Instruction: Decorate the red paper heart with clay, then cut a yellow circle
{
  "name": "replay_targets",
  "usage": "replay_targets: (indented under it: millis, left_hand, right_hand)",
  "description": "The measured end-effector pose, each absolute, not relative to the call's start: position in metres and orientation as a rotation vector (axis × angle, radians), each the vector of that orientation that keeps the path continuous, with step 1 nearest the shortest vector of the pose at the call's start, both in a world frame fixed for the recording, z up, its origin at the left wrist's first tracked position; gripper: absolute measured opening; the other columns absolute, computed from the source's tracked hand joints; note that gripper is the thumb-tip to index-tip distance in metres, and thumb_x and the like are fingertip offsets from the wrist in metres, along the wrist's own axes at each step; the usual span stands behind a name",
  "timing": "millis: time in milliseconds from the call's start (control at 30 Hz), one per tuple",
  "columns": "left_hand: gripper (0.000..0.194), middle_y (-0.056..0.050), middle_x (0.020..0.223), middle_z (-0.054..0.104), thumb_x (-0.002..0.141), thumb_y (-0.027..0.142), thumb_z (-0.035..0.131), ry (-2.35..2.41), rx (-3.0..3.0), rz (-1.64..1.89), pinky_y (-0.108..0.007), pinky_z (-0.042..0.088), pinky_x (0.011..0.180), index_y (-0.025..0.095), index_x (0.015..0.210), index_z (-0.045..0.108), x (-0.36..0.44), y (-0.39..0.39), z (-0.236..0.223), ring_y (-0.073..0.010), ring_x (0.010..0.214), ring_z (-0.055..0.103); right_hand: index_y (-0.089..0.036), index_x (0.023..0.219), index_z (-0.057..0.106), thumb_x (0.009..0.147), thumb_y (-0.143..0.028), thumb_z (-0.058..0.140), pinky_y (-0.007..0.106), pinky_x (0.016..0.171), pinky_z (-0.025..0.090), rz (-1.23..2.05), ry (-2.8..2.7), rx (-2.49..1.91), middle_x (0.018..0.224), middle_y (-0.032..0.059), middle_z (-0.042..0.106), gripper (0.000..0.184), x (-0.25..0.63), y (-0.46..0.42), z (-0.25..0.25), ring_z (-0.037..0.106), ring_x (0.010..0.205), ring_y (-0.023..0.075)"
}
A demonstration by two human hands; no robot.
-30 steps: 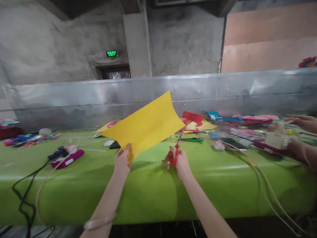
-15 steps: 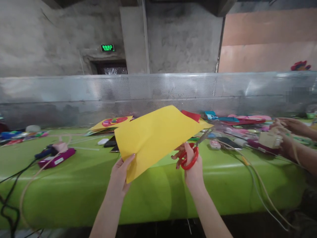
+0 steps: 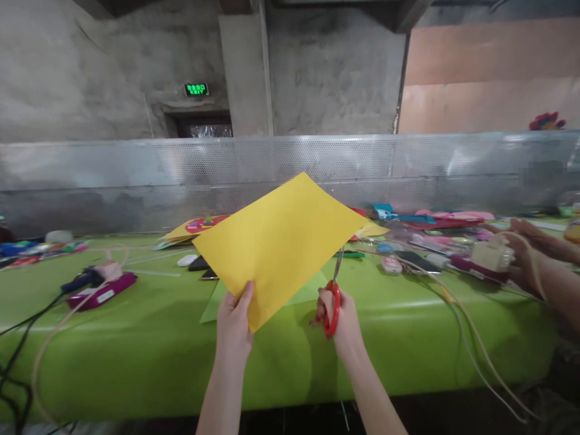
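Note:
My left hand [image 3: 235, 317] pinches the near corner of a large yellow paper sheet [image 3: 281, 241] and holds it up, tilted, above the green table [image 3: 136, 338]. My right hand [image 3: 344, 317] grips red-handled scissors [image 3: 333, 302]; their blades point up and meet the sheet's right edge. A pale green sheet [image 3: 312, 290] lies flat on the table under the yellow one.
Another person's hands [image 3: 528, 254] hold a pale device at the right, with cables [image 3: 475, 338] trailing over the table edge. A purple tool [image 3: 102, 293] with cords lies at the left. Coloured paper scraps [image 3: 199, 226] and small items line the perforated metal barrier [image 3: 290, 163].
The yellow sheet has turned and risen. The scissors swung from pointing right to pointing upward at the sheet's right edge. A pale green sheet now shows beneath.

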State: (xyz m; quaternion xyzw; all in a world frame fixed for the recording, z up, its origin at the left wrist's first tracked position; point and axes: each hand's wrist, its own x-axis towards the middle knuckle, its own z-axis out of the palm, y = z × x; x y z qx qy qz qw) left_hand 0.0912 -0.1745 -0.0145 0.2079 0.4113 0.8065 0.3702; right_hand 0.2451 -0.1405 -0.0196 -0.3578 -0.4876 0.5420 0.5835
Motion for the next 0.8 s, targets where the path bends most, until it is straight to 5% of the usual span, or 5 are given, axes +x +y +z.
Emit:
replay_targets:
  millis: [800]
  left_hand:
    - [0.016, -0.005, 0.099, 0.066, 0.077, 0.021, 0.060, 1.142, 0.561, 2.163, -0.030, 0.052, 0.080, 0.020, 0.093, 0.060, 0.097, -0.186, -0.024, -0.0180, 0.090, 0.062]
  right_hand:
    - [-0.019, 0.052, 0.037, 0.066, -0.025, 0.052, 0.020, 0.036, 0.040, 1.254, -1.135, -0.794, 0.041, -0.0094, 0.033, 0.021, 0.241, -0.146, -0.012, 0.037, 0.032, 0.0055]
